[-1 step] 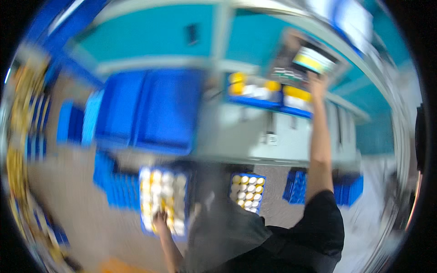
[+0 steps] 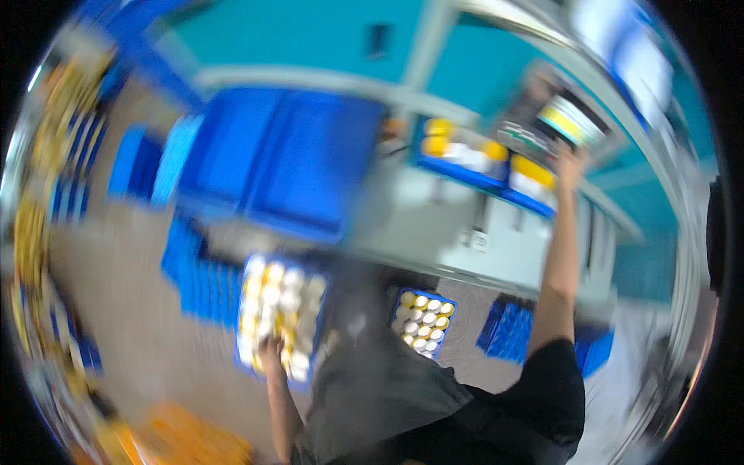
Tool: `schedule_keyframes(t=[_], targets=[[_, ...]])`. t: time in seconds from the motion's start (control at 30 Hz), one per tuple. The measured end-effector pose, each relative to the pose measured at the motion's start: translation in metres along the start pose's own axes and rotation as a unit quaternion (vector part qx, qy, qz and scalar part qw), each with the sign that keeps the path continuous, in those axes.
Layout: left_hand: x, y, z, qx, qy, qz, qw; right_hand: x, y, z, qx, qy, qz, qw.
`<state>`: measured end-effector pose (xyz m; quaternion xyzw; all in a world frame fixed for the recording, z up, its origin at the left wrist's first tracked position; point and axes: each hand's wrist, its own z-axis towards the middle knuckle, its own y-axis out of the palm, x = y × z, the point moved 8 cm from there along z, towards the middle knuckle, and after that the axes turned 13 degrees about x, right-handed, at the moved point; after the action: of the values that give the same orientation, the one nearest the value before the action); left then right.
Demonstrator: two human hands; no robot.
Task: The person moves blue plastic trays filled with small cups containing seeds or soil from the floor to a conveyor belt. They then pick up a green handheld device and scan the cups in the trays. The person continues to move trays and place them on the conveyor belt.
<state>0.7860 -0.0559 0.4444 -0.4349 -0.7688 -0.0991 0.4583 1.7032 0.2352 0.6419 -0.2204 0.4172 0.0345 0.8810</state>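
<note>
At the lower left my left hand [image 2: 270, 349] reaches down over a blue crate [image 2: 239, 349] packed with round white and yellow pieces [image 2: 271, 298], like caps or small jars. Its fingers are smeared, so I cannot tell whether they grip a piece. My right arm stretches far out to the upper right. There my right hand [image 2: 571, 163] is at the lower edge of a lit screen [image 2: 572, 120] on a dark device [image 2: 523, 128]. Blur hides how its fingers are bent. Beside that hand, blue bins [image 2: 465, 172] hold more yellow and white pieces.
Two large blue trays [image 2: 310, 163] lie side by side left of the pale bench [image 2: 411, 225]. A smaller blue crate [image 2: 424, 324] of round pieces stands below the bench. Stacked blue crates [image 2: 205, 279] sit at the left, others [image 2: 508, 333] at the right. Something orange [image 2: 194, 438] lies low left.
The whole view has tilted, with the bench now sloping down to the right. My left hand remains at the crate and my right hand at the screen.
</note>
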Motion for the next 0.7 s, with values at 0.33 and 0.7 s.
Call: schedule_keyframes(t=[0.33,0.7], targets=[[-0.042,-0.062,-0.038,0.128,-0.070,0.008,0.989,-0.011,0.031,-0.264,-0.199,0.120,0.013,0.973],[-0.112,-0.191,-0.042,0.170,-0.071,-0.125,0.975,-0.158,0.001,-0.564,-0.469,0.207,0.096,0.853]])
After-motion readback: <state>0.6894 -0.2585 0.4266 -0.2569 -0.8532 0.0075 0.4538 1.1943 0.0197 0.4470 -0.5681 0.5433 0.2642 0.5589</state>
